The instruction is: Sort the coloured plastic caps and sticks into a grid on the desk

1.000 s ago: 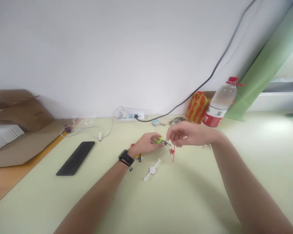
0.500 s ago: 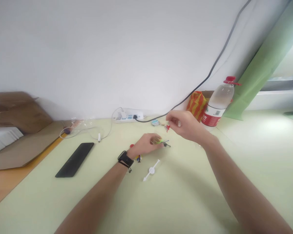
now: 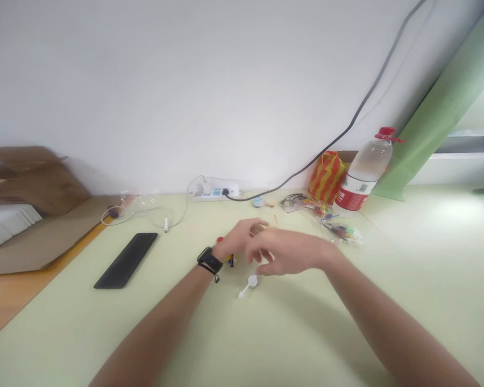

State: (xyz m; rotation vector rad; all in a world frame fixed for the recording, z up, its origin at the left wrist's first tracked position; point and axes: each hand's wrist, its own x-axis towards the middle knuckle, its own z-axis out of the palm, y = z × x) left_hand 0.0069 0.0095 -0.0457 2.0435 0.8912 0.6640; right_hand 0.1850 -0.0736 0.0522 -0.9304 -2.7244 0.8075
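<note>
My left hand (image 3: 242, 236), with a black watch (image 3: 210, 260) on its wrist, rests low over the table; its fingers are partly hidden behind my right hand, so what it holds cannot be made out. My right hand (image 3: 280, 251) hovers in front of it, fingers apart and bent downward, with nothing seen between them. Just below its fingertips lies a white arrow-shaped spinner (image 3: 252, 281), its upper end covered. Small colourful pieces (image 3: 231, 260) and a red piece (image 3: 220, 239) sit by my left wrist.
A black flat slab (image 3: 126, 261) lies at left, near a white cable plug (image 3: 166, 224) and an open cardboard box (image 3: 60, 231). Along the wall are a power strip (image 3: 215, 193), a striped bag (image 3: 326, 177) and a large bottle (image 3: 365, 174). Plastic packets (image 3: 342, 231) lie at right.
My right hand has moved down and toward me, from near the wall to above the spinner, and its fingers have opened. The red piece it held is no longer visible there.
</note>
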